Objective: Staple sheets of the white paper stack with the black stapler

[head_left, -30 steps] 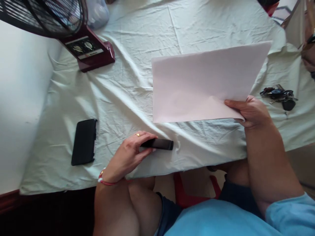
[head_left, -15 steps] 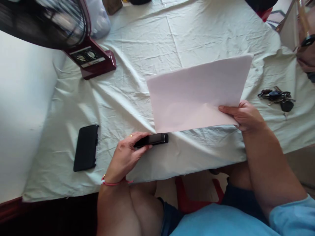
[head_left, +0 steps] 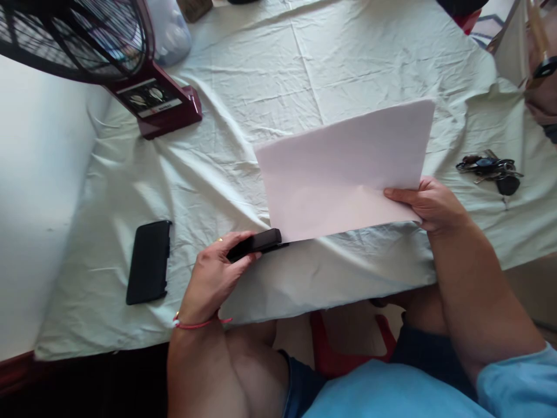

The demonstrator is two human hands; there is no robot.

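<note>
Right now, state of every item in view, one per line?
stapler: gripped in left hand, nose at the paper's near corner
paper: held off the cloth by right hand
phone: flat on tablecloth, face down
keys: lying on cloth, untouched
fan: standing, blades hard to read

Open cloth (head_left: 243, 98) mid-table; fan (head_left: 154, 101) far-left, phone (head_left: 148, 262) left, keys (head_left: 491, 171) right.

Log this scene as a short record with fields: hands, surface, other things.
left hand: grips black stapler, its tip at the paper's near left corner
right hand: pinches paper at its near right corner
surface: table under wrinkled pale cloth
phone: flat, left of left hand
keys: right of paper
fan: far left
</note>
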